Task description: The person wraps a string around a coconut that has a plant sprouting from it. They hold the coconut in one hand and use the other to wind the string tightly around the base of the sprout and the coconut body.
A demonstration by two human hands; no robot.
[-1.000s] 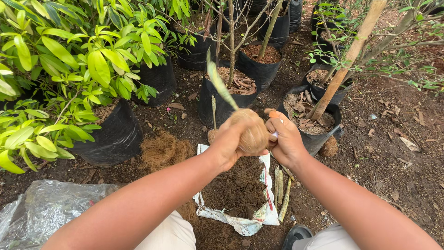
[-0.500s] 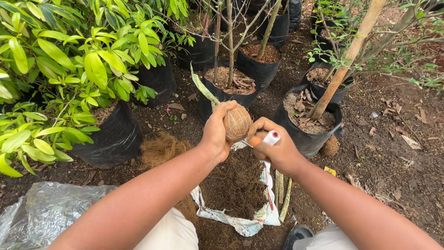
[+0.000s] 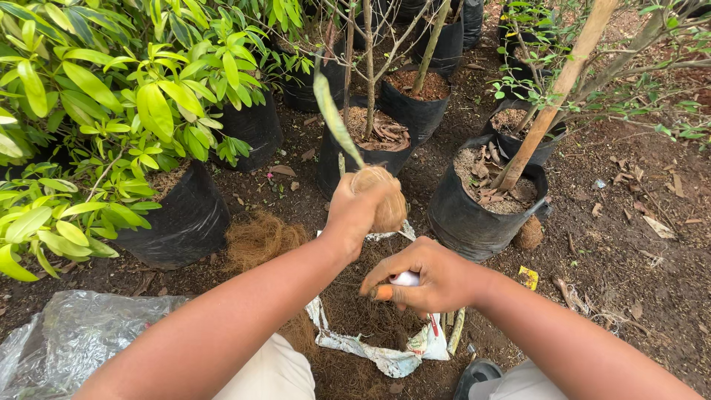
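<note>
Since half a second ago our right hand (image 3: 433, 280) has dropped from beside the fibre ball (image 3: 381, 198) to just above the open soil bag (image 3: 370, 348), now well apart from the ball. It's closed around a white tube with an orange tip (image 3: 396, 284), tip poking out left. Left hand (image 3: 357, 211) has stayed up, clamped on the ball from its near side, with a green leaf blade (image 3: 335, 118) sticking upward out of it. Ball is round, tan, hairy coir wrap. Bag is white crumpled plastic holding dark crumbly soil. Loose coir clump (image 3: 259, 238) sits left of it, beside a black grow bag (image 3: 185, 222). Clear plastic sheet (image 3: 67, 341) lies bottom left.
</note>
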